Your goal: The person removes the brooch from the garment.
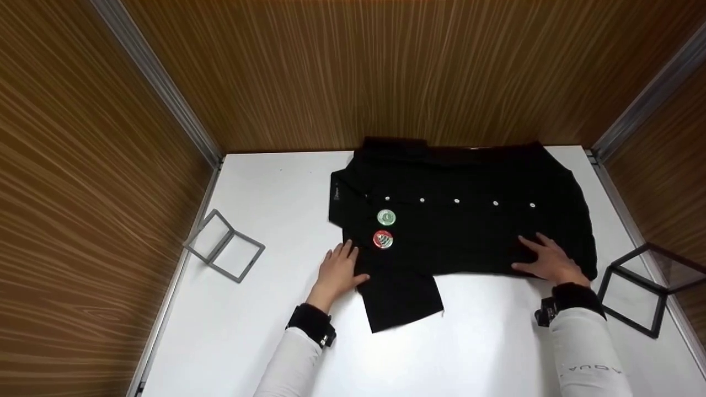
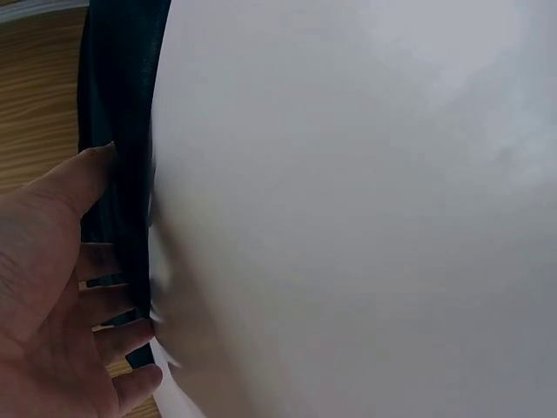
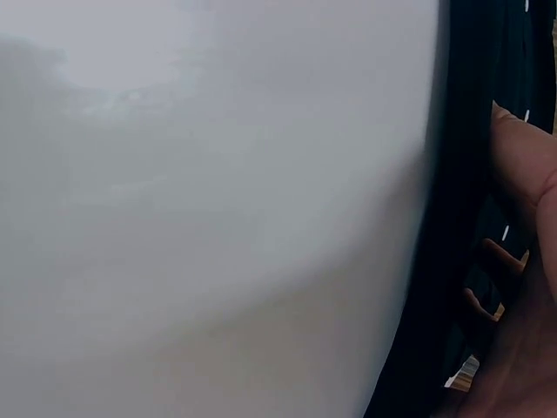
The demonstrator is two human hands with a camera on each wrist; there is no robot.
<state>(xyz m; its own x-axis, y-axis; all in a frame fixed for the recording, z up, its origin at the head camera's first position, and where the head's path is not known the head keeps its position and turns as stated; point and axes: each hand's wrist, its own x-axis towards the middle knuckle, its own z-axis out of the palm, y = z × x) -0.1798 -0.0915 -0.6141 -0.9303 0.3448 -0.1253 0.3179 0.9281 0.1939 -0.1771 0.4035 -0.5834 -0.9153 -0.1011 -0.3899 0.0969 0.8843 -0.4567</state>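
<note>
A black short-sleeved shirt (image 1: 469,237) lies sideways on the white table, collar to the left. A line of several white buttons runs across it. Two round badges sit near its chest: a green one (image 1: 386,217) and a red one with a tree picture (image 1: 383,239). My left hand (image 1: 339,271) rests with fingers spread on the shirt's shoulder edge, beside the sleeve (image 1: 402,303) that points toward me. Over by the hem, my right hand (image 1: 549,260) touches the near side of the cloth, its fingers spread. Both wrist views show fingertips against the dark fabric's edge.
On the left lies a grey hinged double frame (image 1: 225,245). A dark one (image 1: 634,298) stands partly unfolded at the right edge, close to my right forearm. Wood-grain panels (image 1: 331,71) wall the table (image 1: 265,331) at the back and sides; the shirt reaches the back panel.
</note>
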